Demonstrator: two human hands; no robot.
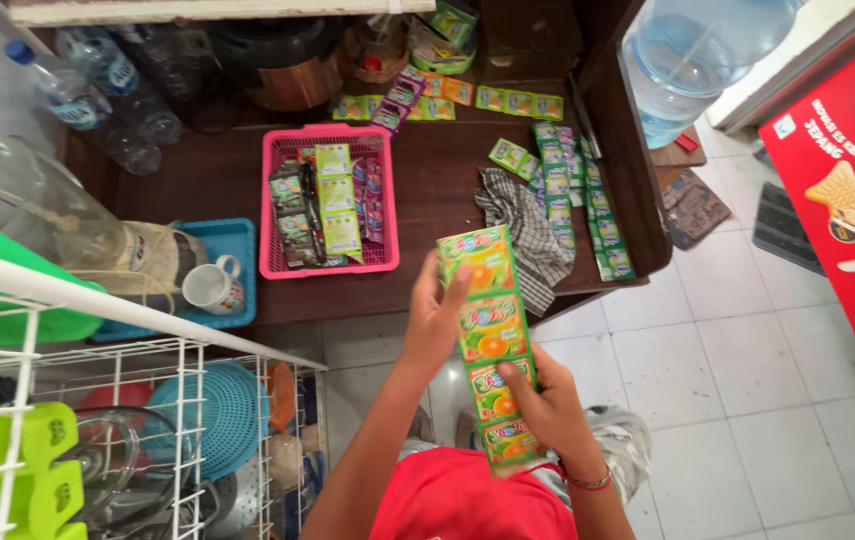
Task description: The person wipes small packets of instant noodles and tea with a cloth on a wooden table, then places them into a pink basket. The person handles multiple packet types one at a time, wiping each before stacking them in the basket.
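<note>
I hold a strip of green and orange drink-powder sachets (492, 340) upright in front of me, over the floor near the table's edge. My left hand (434, 322) grips the strip's upper part from the left, thumb on a sachet. My right hand (539, 403), with a red band at the wrist, pinches the lower sachets. On the dark wooden table (437, 170) stands a pink basket (277, 260) with more sachet strips.
More sachet strips (572, 190) and a checked cloth (532, 235) lie on the table's right side. Water bottles (87, 95), a glass jar, a mug (215, 285) in a blue tray, a white wire rack (177, 400), a large water jug (687, 55) and a red freezer (847, 190) surround me.
</note>
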